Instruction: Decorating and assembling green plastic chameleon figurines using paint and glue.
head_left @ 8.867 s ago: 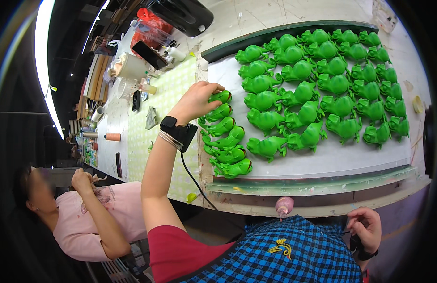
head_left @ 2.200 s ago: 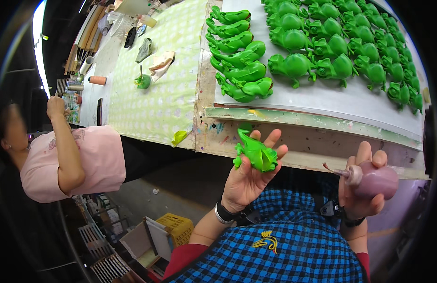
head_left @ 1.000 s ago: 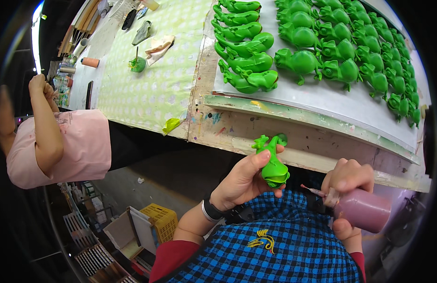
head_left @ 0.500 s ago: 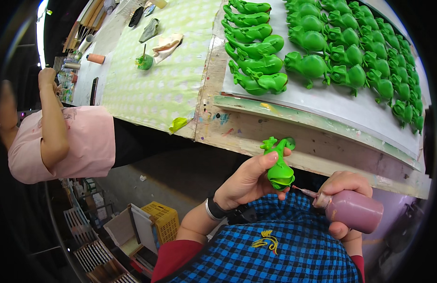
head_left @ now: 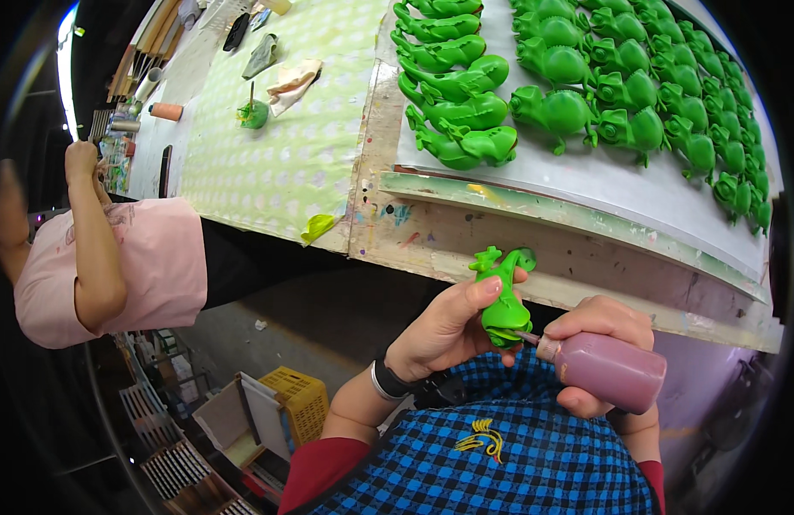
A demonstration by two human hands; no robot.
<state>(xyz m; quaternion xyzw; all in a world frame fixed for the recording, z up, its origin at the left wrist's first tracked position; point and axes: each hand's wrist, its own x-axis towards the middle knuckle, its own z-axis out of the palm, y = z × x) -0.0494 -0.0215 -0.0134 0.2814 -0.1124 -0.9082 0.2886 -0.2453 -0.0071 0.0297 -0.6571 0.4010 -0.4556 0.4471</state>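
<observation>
One bottle [head_left: 613, 372] has reached one figurine [head_left: 504, 311].

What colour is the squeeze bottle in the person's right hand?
The squeeze bottle is a dusky mauve-pink, best seen in the head view.

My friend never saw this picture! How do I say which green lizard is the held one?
Find the white sheet with green lizards at the upper right, then go down to the blue checked apron. Just above it, the left hand holds one lizard. Unlike the others, this one is off the sheet, beside a pink bottle.
</observation>
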